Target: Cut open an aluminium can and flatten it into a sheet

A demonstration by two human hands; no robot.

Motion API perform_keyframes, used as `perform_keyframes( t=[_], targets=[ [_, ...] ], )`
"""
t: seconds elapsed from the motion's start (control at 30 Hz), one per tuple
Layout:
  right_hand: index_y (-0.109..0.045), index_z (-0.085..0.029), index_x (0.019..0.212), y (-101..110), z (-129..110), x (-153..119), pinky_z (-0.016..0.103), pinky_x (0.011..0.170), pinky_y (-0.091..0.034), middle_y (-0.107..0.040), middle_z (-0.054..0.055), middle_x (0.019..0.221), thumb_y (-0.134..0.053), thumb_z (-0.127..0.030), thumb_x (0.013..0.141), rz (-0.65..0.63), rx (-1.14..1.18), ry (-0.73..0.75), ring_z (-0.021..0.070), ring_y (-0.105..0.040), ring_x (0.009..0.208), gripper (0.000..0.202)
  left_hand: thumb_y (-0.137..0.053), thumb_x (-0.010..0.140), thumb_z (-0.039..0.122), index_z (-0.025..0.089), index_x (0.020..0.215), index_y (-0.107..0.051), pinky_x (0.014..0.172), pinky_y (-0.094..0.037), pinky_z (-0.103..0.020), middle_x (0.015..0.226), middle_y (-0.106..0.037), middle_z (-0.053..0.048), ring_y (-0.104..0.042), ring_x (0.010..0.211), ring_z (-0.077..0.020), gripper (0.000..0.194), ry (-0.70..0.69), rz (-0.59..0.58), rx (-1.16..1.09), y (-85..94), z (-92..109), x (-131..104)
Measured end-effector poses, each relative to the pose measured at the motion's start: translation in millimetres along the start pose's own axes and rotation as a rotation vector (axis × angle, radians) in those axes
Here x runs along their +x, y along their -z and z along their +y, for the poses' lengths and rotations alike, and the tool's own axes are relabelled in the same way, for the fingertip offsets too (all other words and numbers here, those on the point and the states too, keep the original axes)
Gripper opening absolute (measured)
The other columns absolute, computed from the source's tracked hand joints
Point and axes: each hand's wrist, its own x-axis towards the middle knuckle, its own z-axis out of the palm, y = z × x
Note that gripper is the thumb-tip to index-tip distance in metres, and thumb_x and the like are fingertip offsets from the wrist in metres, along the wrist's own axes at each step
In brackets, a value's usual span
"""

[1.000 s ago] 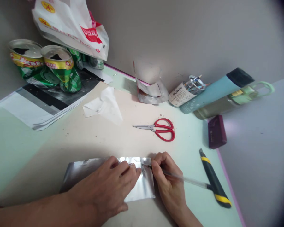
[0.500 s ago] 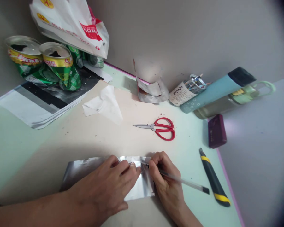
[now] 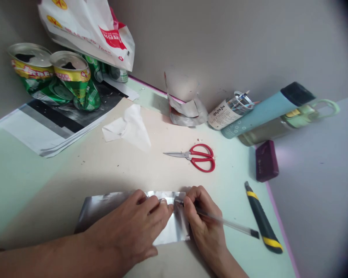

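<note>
Left grip first: the left hand [image 3: 133, 224] presses over the metal sheet, thumb apart from the fingers, and from up here I don't see it closed round anything. On the other side, the right hand [image 3: 207, 220] has its fingers pinched together on a pen.

Biggest down to smallest, I have the pale bench [image 3: 104, 170], then the shiny metal sheet [image 3: 101, 208], its long axis running crosswise, left to right. It sits directly beneath the left hand, which covers much of its middle. The right hand is just beside the sheet's right end, so that end is the nearer one for it. Beyond it on the right is the cutter [image 3: 263, 218], with the red-handled scissors [image 3: 187, 155] out past the sheet's far edge. Last comes the slim pen [image 3: 229, 224]: its front end is over the sheet's upper right part, close to the left fingertips, while the shaft slants back to the right towards the cutter's handle.

Against the frame from a second ago, the right hand has shifted slightly left; the pen's back end, which then overlapped the cutter in my view, now shows just short of it. The left hand and the sheet look practically unchanged.
</note>
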Motion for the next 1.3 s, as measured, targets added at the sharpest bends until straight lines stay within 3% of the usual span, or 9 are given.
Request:
perform_keyframes(
  t=[0.23, 0.73, 1.3],
  targets=[
    [-0.043, -0.022, 0.073, 2.4, 2.7, -1.2, 0.022, 0.052, -0.033, -0.044, -0.006, 0.065, -0.053, -0.022, 0.097, -0.065, 0.031, -0.007, 0.0103, -0.038, 0.057, 0.026, -0.072, 0.084, 0.057, 0.015, 0.122, -0.063, 0.071, -0.03, -0.038, 0.117, -0.069, -0.006, -0.053, 0.089, -0.0212, 0.057, 0.002, -0.004, 0.005, 1.8, 0.1, -0.8],
    [-0.042, -0.022, 0.073, 2.9, 1.0, -1.0, 0.023, 0.054, -0.035, -0.043, -0.005, 0.066, -0.049, -0.023, 0.099, -0.059, 0.021, 0.005, 0.0108, -0.038, 0.058, 0.027, -0.067, 0.087, 0.058, 0.022, 0.124, -0.06, 0.07, -0.029, -0.038, 0.115, -0.068, -0.004, -0.053, 0.091, -0.0216, 0.052, -0.012, 0.05, 0.017, -4.1, 0.5, -5.0],
    [-0.041, -0.023, 0.074, 7.6, 0.1, -2.7, 0.025, 0.053, -0.033, -0.044, -0.004, 0.067, -0.049, -0.022, 0.099, -0.12, 0.019, -0.018, 0.012, -0.039, 0.058, 0.025, -0.069, 0.087, 0.055, 0.02, 0.122, -0.061, 0.07, -0.031, -0.037, 0.114, -0.069, -0.003, -0.055, 0.09, -0.0207, 0.05, -0.01, 0.002, -0.003, 2.6, -0.4, -1.6]
  ],
)
